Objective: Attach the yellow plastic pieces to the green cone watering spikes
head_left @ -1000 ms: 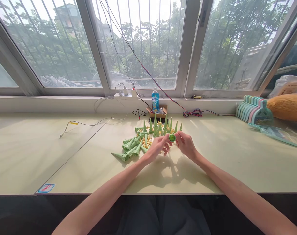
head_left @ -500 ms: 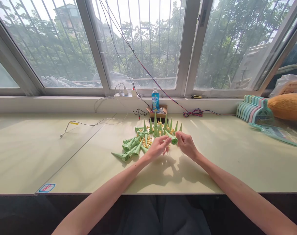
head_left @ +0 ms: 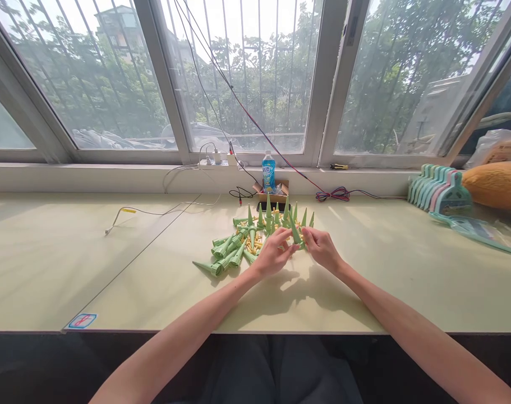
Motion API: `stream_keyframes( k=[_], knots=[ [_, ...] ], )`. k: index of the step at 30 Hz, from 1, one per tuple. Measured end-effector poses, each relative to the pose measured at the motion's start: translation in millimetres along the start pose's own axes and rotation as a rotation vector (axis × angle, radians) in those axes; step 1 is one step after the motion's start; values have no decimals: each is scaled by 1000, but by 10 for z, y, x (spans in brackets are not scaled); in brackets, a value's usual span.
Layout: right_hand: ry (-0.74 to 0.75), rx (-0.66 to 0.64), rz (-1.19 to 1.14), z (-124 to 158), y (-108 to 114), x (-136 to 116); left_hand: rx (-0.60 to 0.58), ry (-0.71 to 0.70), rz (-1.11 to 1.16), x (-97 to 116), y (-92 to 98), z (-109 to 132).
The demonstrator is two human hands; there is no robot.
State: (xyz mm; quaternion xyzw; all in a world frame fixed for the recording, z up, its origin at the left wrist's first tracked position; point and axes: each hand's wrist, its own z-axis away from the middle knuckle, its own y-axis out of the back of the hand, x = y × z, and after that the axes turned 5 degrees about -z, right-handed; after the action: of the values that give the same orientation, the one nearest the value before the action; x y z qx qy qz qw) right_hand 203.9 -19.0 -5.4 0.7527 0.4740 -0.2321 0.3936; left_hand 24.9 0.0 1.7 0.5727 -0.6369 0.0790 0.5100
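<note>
Between my two hands a green plastic cone-shaped spike (head_left: 294, 230) is held with its point up and its wide end down. My left hand (head_left: 276, 252) has its fingers closed around the lower left side of the spike. The fingers of my right hand (head_left: 320, 247) pinch at its right side; whether they also hold a small part there is hidden. Just beyond and to the left lies a pile of green spikes (head_left: 225, 255), some on their sides. Others stand upright (head_left: 268, 210) at the back, with small yellow pieces (head_left: 253, 242) scattered among them.
Behind the pile are a small cardboard box (head_left: 280, 196) and a blue-labelled bottle (head_left: 268, 173). A bundled red-black cable (head_left: 333, 194) lies near the sill. At right stand several pastel dustpan-like pieces (head_left: 442, 188) beside an orange cushion-like object (head_left: 493, 182). A thin wire (head_left: 124, 211) lies at left.
The held spike has turned from lying tilted, with its open end facing me, to standing point up. My left fingers have shifted up around it; my right hand stays nearly in place.
</note>
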Motion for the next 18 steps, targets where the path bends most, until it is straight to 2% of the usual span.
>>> stream_keyframes(
  k=[10,18],
  knots=[
    [31,1,49,-5,-9,0,22,-71,-88,-66,-13,6],
    [14,-7,46,-6,-20,-23,95,-139,-192,-135,-48,-8]
  ],
)
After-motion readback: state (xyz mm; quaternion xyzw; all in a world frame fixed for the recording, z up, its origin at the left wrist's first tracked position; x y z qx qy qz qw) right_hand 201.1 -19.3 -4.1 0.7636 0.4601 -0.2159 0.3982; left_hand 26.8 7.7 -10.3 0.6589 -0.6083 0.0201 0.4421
